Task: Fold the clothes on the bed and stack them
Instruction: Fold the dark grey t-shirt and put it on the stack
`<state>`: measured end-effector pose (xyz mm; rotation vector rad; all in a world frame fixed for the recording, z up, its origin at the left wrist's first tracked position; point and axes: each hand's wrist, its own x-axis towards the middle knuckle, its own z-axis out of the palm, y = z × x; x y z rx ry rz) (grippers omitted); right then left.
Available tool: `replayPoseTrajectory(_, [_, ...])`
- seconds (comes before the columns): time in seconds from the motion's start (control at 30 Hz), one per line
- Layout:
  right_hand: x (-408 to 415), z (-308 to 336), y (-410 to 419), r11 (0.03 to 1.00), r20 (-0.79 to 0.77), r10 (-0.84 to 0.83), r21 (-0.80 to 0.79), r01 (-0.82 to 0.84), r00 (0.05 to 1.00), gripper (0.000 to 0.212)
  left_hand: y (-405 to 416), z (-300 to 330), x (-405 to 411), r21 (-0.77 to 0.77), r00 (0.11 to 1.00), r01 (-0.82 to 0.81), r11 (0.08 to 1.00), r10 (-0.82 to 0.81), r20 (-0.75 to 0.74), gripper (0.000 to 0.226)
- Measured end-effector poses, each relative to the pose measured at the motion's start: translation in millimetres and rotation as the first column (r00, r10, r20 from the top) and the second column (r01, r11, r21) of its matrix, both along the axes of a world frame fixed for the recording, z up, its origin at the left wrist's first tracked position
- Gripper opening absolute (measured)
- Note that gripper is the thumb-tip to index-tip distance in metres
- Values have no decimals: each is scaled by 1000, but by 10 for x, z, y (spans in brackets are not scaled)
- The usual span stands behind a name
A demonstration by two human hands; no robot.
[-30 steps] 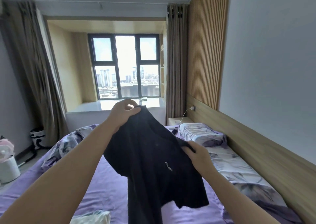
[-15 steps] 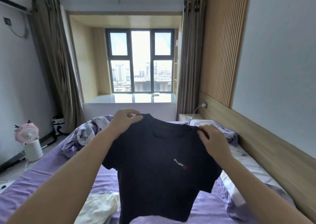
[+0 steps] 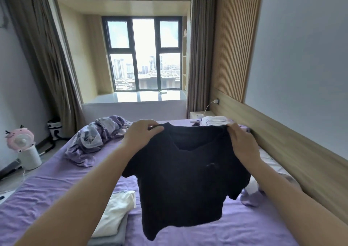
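While left hand (image 3: 140, 135) and right hand (image 3: 241, 144) pinch its shoulders, the black knit short-sleeved t-shirt (image 3: 185, 178) hangs limp; likely light, floppy, best gripped at the shoulder seams.

A black t-shirt (image 3: 184, 172) hangs spread above the purple bed (image 3: 56, 185), held up by its shoulders: the left hand (image 3: 140, 135) pinches one shoulder and the right hand (image 3: 242, 145) pinches the other. Below the shirt's left sleeve, a white folded garment (image 3: 116, 213) lies on a grey one (image 3: 113, 238). Beyond the left hand sits a crumpled purple duvet (image 3: 98, 138).
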<state>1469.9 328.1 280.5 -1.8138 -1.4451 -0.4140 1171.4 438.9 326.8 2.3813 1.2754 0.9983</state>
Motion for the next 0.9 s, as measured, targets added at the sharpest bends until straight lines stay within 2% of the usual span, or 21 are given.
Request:
replayPoseTrajectory(0.13, [-43,-115,-262,977,74,-74,-197,87,995,32,-237,-253,-110,181,993,-35,983,56,-109,29])
replayPoseTrajectory(0.2, [-87,-141,-392,972,-14,-48,-233,44,999,38,-322,-369,-159,180,993,-2,984,22,-112,28])
replayPoseTrajectory(0.37, [-55,-238,-594,921,-132,160,-336,-196,978,57,-318,-612,-278,-34,988,48,998,-53,-148,21])
replayPoseTrajectory(0.47, [31,-369,-602,850,-175,183,-467,-245,967,52,-256,-854,-247,-157,970,53,986,-89,-228,18])
replayPoseTrajectory(0.53, [113,-591,-524,793,-141,188,-563,-235,972,40,-207,-1109,-169,-213,965,62,975,-114,-238,16])
replayPoseTrajectory(0.63, [175,-1060,-329,749,-11,204,-642,-164,979,23,-131,-1592,14,-296,952,55,954,-139,-271,13])
replayPoseTrajectory(0.77, [290,-1800,-31,701,88,176,-710,-62,980,23,32,-2334,304,-374,930,3,927,-140,-341,16])
replayPoseTrajectory(0.9, [522,-2428,323,651,96,106,-759,4,990,18,319,-2954,576,-392,922,-137,910,-27,-386,16])
